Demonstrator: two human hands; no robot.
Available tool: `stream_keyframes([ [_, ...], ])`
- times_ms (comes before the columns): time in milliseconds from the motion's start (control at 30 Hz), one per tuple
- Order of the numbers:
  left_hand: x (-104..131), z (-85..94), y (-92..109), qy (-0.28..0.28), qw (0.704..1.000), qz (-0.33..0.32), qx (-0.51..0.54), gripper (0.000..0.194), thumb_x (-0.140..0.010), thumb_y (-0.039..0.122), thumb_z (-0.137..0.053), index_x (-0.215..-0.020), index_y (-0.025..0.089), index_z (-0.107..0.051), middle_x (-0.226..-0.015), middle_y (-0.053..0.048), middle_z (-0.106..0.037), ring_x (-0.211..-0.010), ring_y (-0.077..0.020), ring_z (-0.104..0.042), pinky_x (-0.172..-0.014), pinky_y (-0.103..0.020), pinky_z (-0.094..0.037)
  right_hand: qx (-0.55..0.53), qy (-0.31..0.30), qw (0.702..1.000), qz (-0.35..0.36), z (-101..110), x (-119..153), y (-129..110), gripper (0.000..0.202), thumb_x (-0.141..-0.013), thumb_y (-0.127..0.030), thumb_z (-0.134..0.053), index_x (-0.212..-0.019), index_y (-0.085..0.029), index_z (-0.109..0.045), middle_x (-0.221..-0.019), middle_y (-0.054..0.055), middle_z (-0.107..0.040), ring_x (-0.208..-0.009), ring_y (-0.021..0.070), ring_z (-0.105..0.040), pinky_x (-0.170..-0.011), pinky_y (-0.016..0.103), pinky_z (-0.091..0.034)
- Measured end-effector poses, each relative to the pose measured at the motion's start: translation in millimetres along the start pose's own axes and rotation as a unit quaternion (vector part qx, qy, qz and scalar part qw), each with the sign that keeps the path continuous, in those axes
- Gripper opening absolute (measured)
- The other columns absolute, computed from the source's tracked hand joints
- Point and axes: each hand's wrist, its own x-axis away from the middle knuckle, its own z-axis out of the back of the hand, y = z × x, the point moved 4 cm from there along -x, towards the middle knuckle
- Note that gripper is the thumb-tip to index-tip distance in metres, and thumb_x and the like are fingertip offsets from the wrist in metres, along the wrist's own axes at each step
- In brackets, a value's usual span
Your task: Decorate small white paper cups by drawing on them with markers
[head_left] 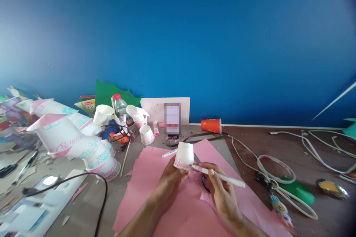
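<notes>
My left hand [171,177] grips a white paper cup [184,154] by its rim, with the cup turned bottom up. Pink strokes run along the cup's lower band, and a small teal mark sits near its top. In my right hand [221,189] is a white felt-tip marker [232,181] with a pink end. Its tip meets the cup near the pink strokes. Beneath both hands lies pink paper [167,211]. Behind the cup rests another white marker [169,153]. Partly hidden by my right hand is a dark-handled tool, perhaps scissors [205,183].
Decorated paper-cup towers [65,133] with pink cone tops lean at the left. Plain cups [146,134] and a red-capped bottle [120,107] stand behind. A phone [172,118] is propped against white card. An orange cup [211,126] lies sideways; white cables [306,144] spread right.
</notes>
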Motion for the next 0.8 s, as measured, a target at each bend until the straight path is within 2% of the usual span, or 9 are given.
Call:
stream_keyframes([
  [167,0,-2.6,2,-0.013,1.0,-0.01,-0.007,0.043,-0.082,0.025,-0.07,-0.123,0.021,-0.06,-0.117,-0.011,-0.068,-0.114,-0.0278,-0.058,-0.098,-0.039,-0.04,-0.007,0.011,1.0,-0.016,0,-1,-1,0.036,-0.087,-0.054,-0.06,-0.09,-0.021,-0.076,-0.085,0.006,-0.073,-0.08,0.0215,-0.065,-0.071,0.032,-0.053],
  [333,0,-4.4,4,-0.018,1.0,-0.015,-0.009,0.045,-0.08,0.027,-0.072,-0.123,0.022,-0.06,-0.12,-0.012,-0.067,-0.117,-0.0292,-0.056,-0.1,-0.04,-0.039,-0.029,0.015,0.999,-0.023,-3,-1,-9,0.039,-0.086,-0.056,-0.062,-0.088,-0.02,-0.076,-0.076,0.005,-0.071,-0.073,0.0203,-0.064,-0.067,0.031,-0.051],
  [433,1,-4.5,4,-0.017,1.0,-0.015,-0.008,0.046,-0.079,0.028,-0.073,-0.123,0.022,-0.06,-0.12,-0.012,-0.068,-0.118,-0.0296,-0.056,-0.1,-0.04,-0.038,-0.042,0.004,0.999,-0.029,-4,0,-8,0.036,-0.088,-0.054,-0.06,-0.093,-0.021,-0.074,-0.076,0.005,-0.071,-0.069,0.0184,-0.063,-0.064,0.029,-0.05],
  [633,-1,6.4,-4,-0.002,1.0,0.0,0.004,0.049,-0.081,0.031,-0.07,-0.127,0.023,-0.059,-0.122,-0.012,-0.067,-0.119,-0.0298,-0.056,-0.101,-0.042,-0.037,-0.036,-0.015,0.999,-0.013,-1,1,1,0.032,-0.091,-0.052,-0.057,-0.1,-0.024,-0.071,-0.087,0.006,-0.075,-0.082,0.0204,-0.066,-0.074,0.03,-0.051],
  [800,-3,15.6,-12,-0.006,1.0,0.003,0.016,0.039,-0.085,0.031,-0.066,-0.122,0.021,-0.063,-0.119,-0.013,-0.069,-0.119,-0.0297,-0.057,-0.102,-0.043,-0.037,-0.011,-0.025,1.0,-0.012,-1,1,4,0.033,-0.093,-0.051,-0.055,-0.101,-0.023,-0.07,-0.085,0.006,-0.074,-0.08,0.0195,-0.065,-0.075,0.031,-0.052],
])
